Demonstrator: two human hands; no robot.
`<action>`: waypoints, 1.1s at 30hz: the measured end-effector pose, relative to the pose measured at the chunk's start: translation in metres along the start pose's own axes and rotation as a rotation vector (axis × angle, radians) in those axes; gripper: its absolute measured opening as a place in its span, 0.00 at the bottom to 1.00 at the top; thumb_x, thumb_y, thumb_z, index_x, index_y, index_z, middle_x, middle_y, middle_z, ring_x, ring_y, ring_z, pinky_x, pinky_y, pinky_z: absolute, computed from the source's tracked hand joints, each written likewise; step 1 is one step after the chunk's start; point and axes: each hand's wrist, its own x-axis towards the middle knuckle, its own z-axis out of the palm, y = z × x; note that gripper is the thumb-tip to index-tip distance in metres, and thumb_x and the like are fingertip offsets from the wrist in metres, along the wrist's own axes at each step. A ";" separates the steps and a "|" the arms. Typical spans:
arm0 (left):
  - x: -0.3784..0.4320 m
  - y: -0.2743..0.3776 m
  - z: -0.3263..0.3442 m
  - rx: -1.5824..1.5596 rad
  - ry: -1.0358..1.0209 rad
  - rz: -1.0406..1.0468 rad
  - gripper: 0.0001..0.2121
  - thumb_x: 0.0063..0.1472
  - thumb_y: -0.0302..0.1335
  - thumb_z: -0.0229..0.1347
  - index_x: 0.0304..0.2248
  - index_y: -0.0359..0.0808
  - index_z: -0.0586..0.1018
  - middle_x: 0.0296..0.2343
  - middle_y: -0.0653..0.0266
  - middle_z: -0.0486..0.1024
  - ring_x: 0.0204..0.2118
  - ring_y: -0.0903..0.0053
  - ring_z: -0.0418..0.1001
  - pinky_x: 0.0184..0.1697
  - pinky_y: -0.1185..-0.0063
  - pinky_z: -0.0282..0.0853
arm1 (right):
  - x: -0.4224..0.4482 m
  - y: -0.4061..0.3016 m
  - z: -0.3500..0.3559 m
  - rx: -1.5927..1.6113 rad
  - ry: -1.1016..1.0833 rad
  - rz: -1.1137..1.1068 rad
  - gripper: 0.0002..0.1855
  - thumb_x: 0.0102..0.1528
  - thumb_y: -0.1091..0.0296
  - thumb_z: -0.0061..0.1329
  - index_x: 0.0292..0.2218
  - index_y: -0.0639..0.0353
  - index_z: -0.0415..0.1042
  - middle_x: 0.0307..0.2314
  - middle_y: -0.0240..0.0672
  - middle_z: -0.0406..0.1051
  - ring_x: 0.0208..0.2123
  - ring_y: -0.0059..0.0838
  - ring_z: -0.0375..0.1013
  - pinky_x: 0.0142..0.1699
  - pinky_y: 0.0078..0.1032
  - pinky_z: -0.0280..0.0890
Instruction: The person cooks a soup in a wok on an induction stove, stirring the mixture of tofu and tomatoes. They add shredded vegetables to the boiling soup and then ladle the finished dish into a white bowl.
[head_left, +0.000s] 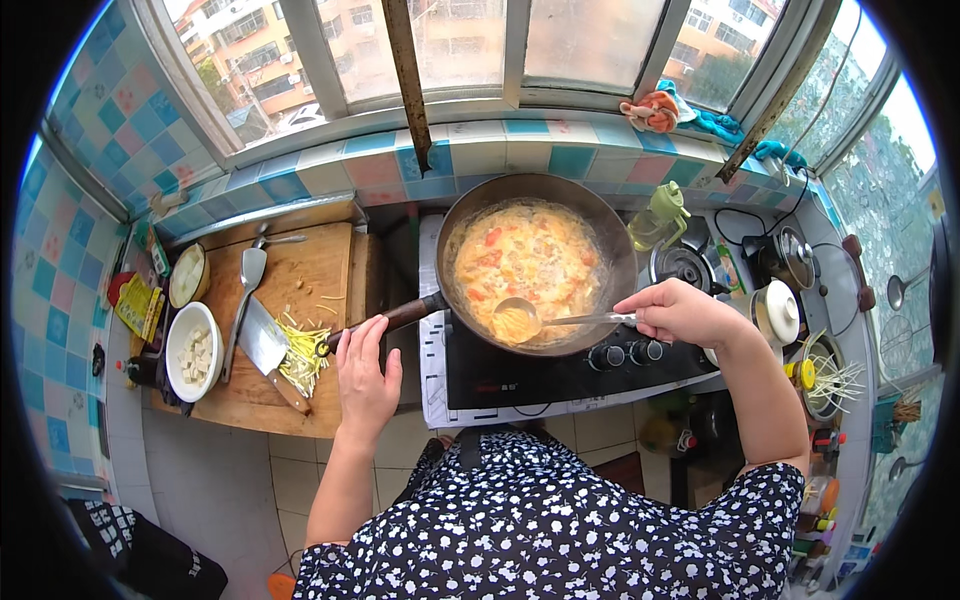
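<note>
My right hand (679, 315) grips the handle of a metal ladle (517, 319). The ladle's bowl dips into the near side of a dark wok (621, 247), in a yellowish egg soup (532, 255) with red pieces that look like tomato. A wooden wok handle (405, 317) points left past the stove. My left hand (367, 382) rests across this handle near its end, fingers stretched out flat and thumb standing apart, not wrapped around it. Beneath the wok is a black gas stove (510, 382) with two knobs showing.
Left, a wooden cutting board (300, 262) carries a cleaver (262, 337), chopped yellow-green stalks (304, 352) and a spatula (251, 277). A white bowl (176, 375) holds pale cubes. An oil bottle (660, 214), a lidded pot (787, 259) and a white-lidded container (776, 311) stand right.
</note>
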 end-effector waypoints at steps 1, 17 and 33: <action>0.000 0.000 -0.001 0.002 0.002 -0.003 0.21 0.57 0.25 0.53 0.51 0.34 0.68 0.48 0.59 0.69 0.53 0.66 0.65 0.60 0.65 0.53 | 0.003 0.002 0.000 0.068 -0.004 0.001 0.19 0.56 0.76 0.39 0.48 0.68 0.71 0.20 0.24 0.67 0.19 0.10 0.60 0.24 0.11 0.56; -0.002 -0.002 -0.002 0.014 0.025 -0.029 0.21 0.56 0.24 0.53 0.51 0.34 0.68 0.48 0.58 0.69 0.53 0.65 0.65 0.60 0.65 0.53 | 0.019 0.008 0.015 -0.238 0.249 -0.161 0.20 0.56 0.72 0.37 0.47 0.70 0.70 0.18 0.30 0.68 0.22 0.19 0.66 0.31 0.20 0.64; 0.002 -0.003 -0.002 0.021 0.025 -0.023 0.21 0.56 0.24 0.54 0.51 0.34 0.68 0.48 0.59 0.69 0.53 0.66 0.65 0.60 0.64 0.53 | 0.003 -0.001 0.031 -0.253 0.074 -0.151 0.19 0.58 0.71 0.39 0.50 0.62 0.70 0.20 0.29 0.69 0.22 0.19 0.66 0.31 0.20 0.64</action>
